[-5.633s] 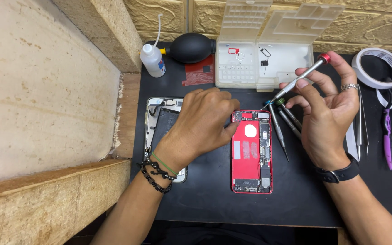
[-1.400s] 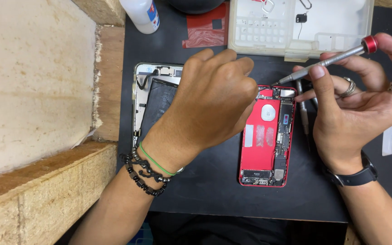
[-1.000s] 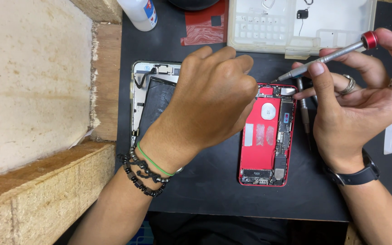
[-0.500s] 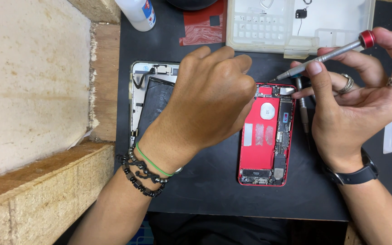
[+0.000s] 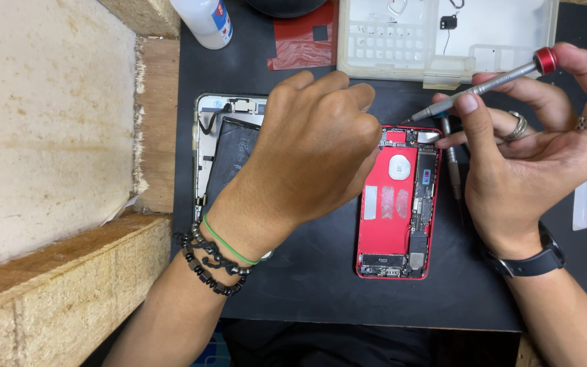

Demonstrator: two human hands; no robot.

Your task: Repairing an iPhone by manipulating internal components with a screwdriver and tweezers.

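Screwdriver tip unmoved at red phone top; right hand still pinches it, left hand curled, grip hidden.

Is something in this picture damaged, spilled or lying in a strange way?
Nothing is spilled. The red phone lies open with its inner parts bare, and the screen part lies detached beside it. A second screwdriver lies loose beside the phone, under the right hand.

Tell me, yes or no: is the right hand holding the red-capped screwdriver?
Yes, the right hand grips the red-capped screwdriver between thumb and fingers, its tip pointing at the top of the red phone housing.
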